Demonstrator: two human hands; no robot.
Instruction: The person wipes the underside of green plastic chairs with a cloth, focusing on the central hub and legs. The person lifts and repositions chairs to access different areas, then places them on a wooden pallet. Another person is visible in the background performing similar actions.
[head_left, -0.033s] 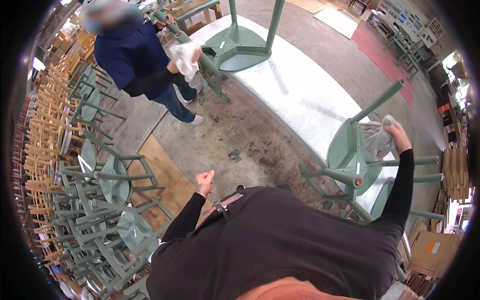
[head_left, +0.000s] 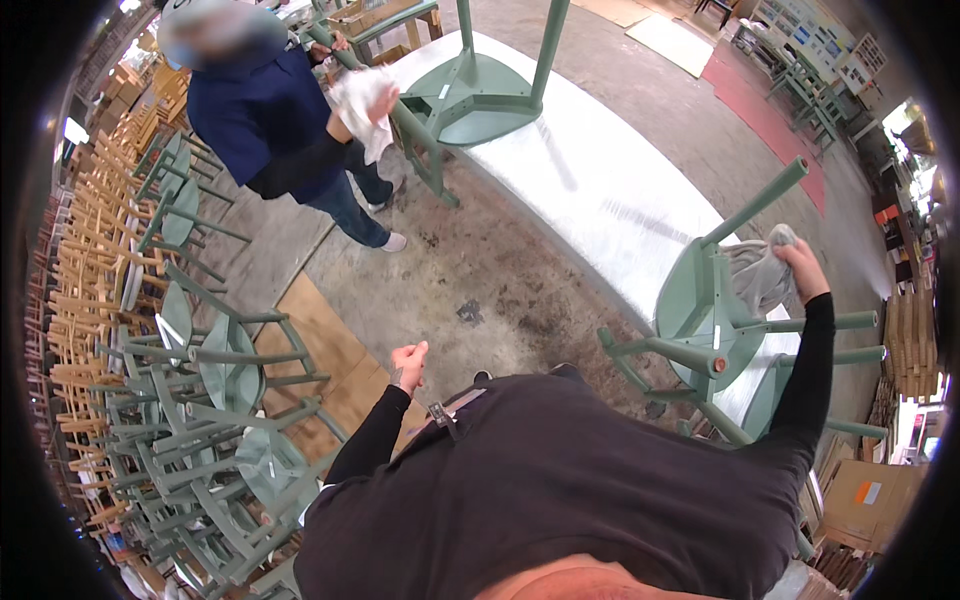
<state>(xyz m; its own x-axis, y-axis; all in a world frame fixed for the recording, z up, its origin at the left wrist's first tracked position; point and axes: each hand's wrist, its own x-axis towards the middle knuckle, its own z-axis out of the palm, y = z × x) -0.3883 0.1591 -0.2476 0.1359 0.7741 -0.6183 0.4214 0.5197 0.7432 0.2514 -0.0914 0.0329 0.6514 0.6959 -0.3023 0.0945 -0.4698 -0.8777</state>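
Note:
My right hand (head_left: 803, 268) grips a grey cloth (head_left: 762, 275), which hangs in folds beside the far legs of a green chair (head_left: 684, 290). That chair lies upside down on the white-covered table, its legs sticking up and out. Close to my waist, my left hand (head_left: 408, 366) is closed with its fingers curled, and I see nothing in it. Part of another green chair (head_left: 765, 400) shows beside my right arm.
Across the table (head_left: 610, 190), a co-worker (head_left: 250, 110) holds a white cloth (head_left: 362, 110) near another upturned green chair (head_left: 475, 95). Green chairs (head_left: 235, 360) and stacked bare-wood chairs (head_left: 85, 300) crowd the left. A cardboard box (head_left: 870, 505) stands at lower right.
My right hand and the grey cloth have shifted slightly. The co-worker's hand with the white cloth has moved a little up and left. My left hand stays in place.

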